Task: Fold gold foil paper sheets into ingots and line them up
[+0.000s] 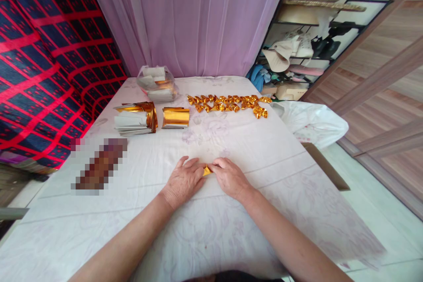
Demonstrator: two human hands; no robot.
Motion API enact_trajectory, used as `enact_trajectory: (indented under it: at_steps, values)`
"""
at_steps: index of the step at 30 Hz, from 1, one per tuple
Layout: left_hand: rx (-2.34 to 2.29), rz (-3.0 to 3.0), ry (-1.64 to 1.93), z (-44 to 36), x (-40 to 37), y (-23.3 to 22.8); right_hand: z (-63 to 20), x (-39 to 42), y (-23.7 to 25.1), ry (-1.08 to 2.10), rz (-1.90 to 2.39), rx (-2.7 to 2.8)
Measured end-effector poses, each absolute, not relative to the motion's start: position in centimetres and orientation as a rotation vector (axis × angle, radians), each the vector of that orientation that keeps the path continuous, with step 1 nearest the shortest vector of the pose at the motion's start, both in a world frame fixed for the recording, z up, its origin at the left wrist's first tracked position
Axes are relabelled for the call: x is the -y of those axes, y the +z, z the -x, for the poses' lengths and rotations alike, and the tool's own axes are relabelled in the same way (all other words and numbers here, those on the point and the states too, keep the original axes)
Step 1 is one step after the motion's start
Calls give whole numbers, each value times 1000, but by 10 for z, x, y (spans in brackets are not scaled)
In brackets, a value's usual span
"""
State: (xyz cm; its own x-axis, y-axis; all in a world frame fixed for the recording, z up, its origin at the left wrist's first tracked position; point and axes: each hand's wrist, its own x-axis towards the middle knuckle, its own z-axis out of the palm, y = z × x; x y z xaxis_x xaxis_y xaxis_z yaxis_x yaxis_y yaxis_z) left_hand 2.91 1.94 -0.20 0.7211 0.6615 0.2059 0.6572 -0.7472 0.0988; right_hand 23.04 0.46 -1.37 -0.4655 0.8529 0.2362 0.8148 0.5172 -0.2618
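Near the tabletop's (271,141) front edge, left hand (183,181) and right hand (230,178) press fingertips together on a small gold foil piece (207,170), which might crease crookedly if either slips on the cloth.

no readable text, labels or numbers

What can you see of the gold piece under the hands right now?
The gold piece is small and shiny, foil-like paper by its look. Only a pointed sliver shows, between the left hand and right hand, whose fingertips press on it from both sides. It lies flat on the white tablecloth, near the table's middle. Its full shape is hidden.
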Motion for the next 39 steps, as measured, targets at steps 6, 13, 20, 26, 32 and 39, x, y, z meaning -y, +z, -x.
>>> enact_trajectory:
  at_steps: [6,13,20,26,32,39]
  values:
    - [-1185,-2837,389,-30,-20,-6,-246,1,-11,-40,1302,2563]
    - [-1227,-2754,337,-32,-20,-2,-260,11,-10,-89,1278,2566]
    - [-1201,-2606,399,-26,-24,-4,-252,18,-4,-98,1324,2491]
    - [-1167,-2568,480,-24,-27,-10,-231,19,-5,42,1389,2497]
    - [-1149,-2556,496,-24,-27,-8,-248,24,-9,43,1519,2433]
    - [-1159,-2536,472,-24,-26,-7,-250,27,-15,60,1549,2314]
